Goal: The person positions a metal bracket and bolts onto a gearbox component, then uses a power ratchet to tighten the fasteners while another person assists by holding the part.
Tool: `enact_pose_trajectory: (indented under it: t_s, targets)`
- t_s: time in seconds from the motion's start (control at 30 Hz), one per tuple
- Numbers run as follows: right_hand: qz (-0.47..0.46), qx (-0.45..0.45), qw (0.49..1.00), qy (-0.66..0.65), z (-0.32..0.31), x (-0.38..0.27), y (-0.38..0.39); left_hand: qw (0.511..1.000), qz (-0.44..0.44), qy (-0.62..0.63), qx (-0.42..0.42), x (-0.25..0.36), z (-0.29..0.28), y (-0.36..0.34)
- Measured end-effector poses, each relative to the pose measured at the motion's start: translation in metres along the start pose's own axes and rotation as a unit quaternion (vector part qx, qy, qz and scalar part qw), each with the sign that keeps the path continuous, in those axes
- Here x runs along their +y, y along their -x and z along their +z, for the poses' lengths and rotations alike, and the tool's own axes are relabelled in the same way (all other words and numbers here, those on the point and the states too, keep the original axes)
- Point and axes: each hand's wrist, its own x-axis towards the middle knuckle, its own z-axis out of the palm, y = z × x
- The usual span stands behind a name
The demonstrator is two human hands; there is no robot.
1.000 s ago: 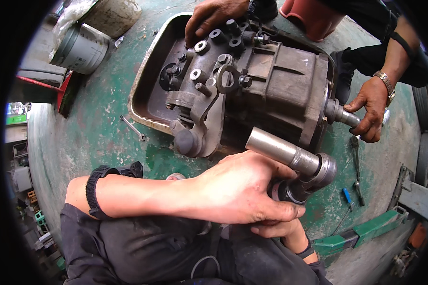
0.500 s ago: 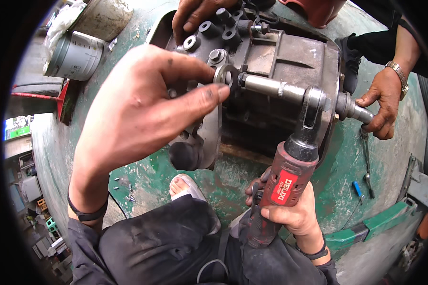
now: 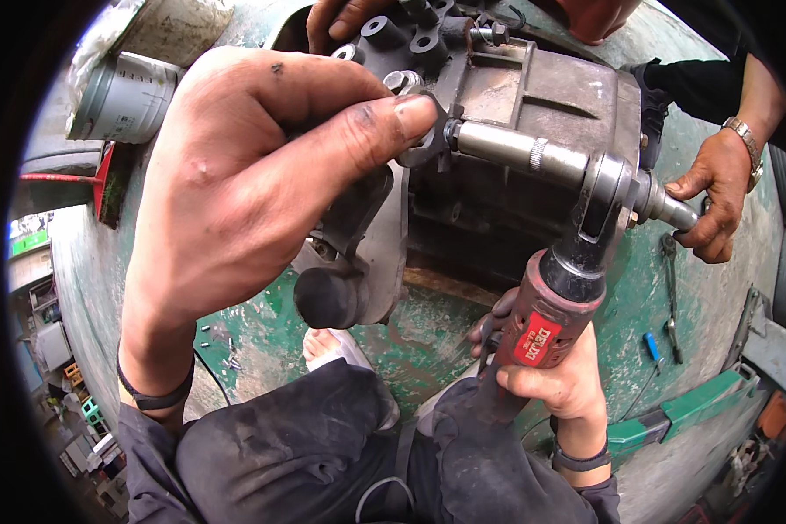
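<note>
My left hand (image 3: 236, 188) is closed, thumb and index pinched on a dark metal eye bracket (image 3: 430, 144) atop the gearbox housing (image 3: 568, 92). My right hand (image 3: 555, 384) grips a red and black power ratchet (image 3: 546, 297). Its long silver socket (image 3: 506, 148) lies horizontally, tip on or against a bolt at that bracket. A lever plate with a round black end (image 3: 323, 297) hangs below my left hand. A co-worker's hand (image 3: 712, 205) holds the output shaft (image 3: 674, 210) at the right; another hand (image 3: 345, 17) rests at the housing's top.
The housing lies in a tray (image 3: 284, 26). Buckets (image 3: 122, 96) and a red-edged object (image 3: 105, 179) stand left. A long wrench (image 3: 670, 288), a blue-handled tool (image 3: 651, 348) and green metal bars (image 3: 699, 402) lie right. Small bolts (image 3: 231, 358) are near my foot.
My left hand rose from low centre to the bracket. The ratchet swung upright in my right hand, its socket moving up to the bracket's bolt. The housing now appears higher and further right.
</note>
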Motion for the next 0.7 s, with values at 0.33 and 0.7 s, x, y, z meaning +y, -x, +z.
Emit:
enact_pose_trajectory:
  t_s: [0.33, 0.7]
  targets:
    - [0.040, 0.003, 0.999, 0.014, -0.008, 0.002, -0.005, 0.999, 0.022, 0.034, 0.022, -0.004, 0.005, 0.001]
    - [0.097, -0.015, 0.989, -0.114, -0.001, -0.006, 0.001, 1.000, -0.007, 0.029, 0.002, 0.001, 0.001, 0.001]
